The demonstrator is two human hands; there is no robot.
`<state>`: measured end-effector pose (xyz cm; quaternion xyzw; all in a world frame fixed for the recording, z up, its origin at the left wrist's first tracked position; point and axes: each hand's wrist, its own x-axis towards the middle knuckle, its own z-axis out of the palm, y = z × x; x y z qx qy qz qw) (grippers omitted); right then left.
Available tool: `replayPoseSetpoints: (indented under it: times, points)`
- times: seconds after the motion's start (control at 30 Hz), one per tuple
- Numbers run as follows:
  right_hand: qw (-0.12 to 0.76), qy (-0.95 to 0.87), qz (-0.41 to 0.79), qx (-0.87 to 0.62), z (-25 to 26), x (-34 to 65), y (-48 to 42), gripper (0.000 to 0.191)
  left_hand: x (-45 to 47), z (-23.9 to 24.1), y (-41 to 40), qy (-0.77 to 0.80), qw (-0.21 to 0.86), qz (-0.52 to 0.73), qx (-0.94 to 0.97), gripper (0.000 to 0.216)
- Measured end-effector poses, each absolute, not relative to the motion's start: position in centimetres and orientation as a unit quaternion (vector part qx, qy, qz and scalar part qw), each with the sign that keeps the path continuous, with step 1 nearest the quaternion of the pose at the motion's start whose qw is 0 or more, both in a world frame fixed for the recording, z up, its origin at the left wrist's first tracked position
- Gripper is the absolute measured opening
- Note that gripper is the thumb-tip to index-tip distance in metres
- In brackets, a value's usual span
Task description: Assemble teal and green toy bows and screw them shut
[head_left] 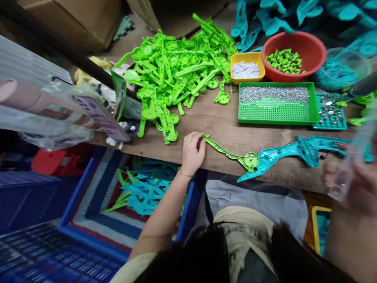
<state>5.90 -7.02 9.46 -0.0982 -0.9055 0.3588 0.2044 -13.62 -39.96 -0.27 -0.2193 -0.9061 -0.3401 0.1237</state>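
My left hand [194, 151] is closed at the table's front edge, its thumb and fingertips at the thin end of a bright green plastic arm piece [225, 150]. The round end of that piece meets the pointed tip of a long turquoise plastic shell [282, 152], which lies along the wood. Over at the right edge, my right hand [361, 182] is blurred and wrapped round a clear, see-through tube-like object [346, 173]. The turquoise shell's far end runs behind that object, partly hidden. What the clear object is, I cannot make out.
Behind lie a heap of green arm pieces [176, 67], a green tray [277, 116] of small metal screws, a yellow tub [235, 76], a red bowl [321, 55] and a turquoise tray [330, 114]. A phone [101, 118] leans at left. Below stands a blue crate [91, 165].
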Motion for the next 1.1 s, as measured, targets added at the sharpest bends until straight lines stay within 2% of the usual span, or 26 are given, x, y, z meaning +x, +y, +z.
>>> replayPoseSetpoints:
  times: [0.03,0.1,0.2,0.33,0.43,0.8,0.93,1.1]
  points:
    - [0.178,-0.854,0.473,-0.121,8.4,4.2,-8.6,0.063,-13.7,-0.5,-40.0,-0.906,0.124,-0.341,-0.216,0.021]
    - [0.088,-0.835,0.534,-0.105,6.8,1.5,-11.9,0.059,-13.8,-0.7,-40.2,-0.904,0.124,-0.351,-0.209,0.022]
    - [0.040,-0.916,0.399,0.030,5.7,-1.0,-16.1,0.040,-13.6,-0.9,-40.7,-0.905,0.121,-0.357,-0.199,0.023]
    - [0.014,-0.977,0.146,0.157,5.5,-2.6,-19.3,0.041,-13.5,-0.8,-40.6,-0.907,0.109,-0.346,-0.215,0.026]
    - [0.009,-0.983,0.051,0.177,5.1,-3.3,-20.4,0.039,-13.5,-0.8,-40.5,-0.907,0.108,-0.347,-0.212,0.026]
    - [0.034,-0.984,0.019,0.173,4.7,-3.2,-21.9,0.039,-13.4,-0.7,-40.6,-0.913,0.087,-0.348,-0.196,0.031]
    - [0.046,-0.985,0.015,0.166,4.6,-3.5,-22.8,0.037,-13.4,-0.4,-40.4,-0.912,0.088,-0.346,-0.199,0.023]
    - [0.018,-0.990,0.039,0.135,5.0,-2.7,-21.5,0.037,-13.2,-0.2,-40.1,-0.924,0.080,-0.320,-0.196,0.024]
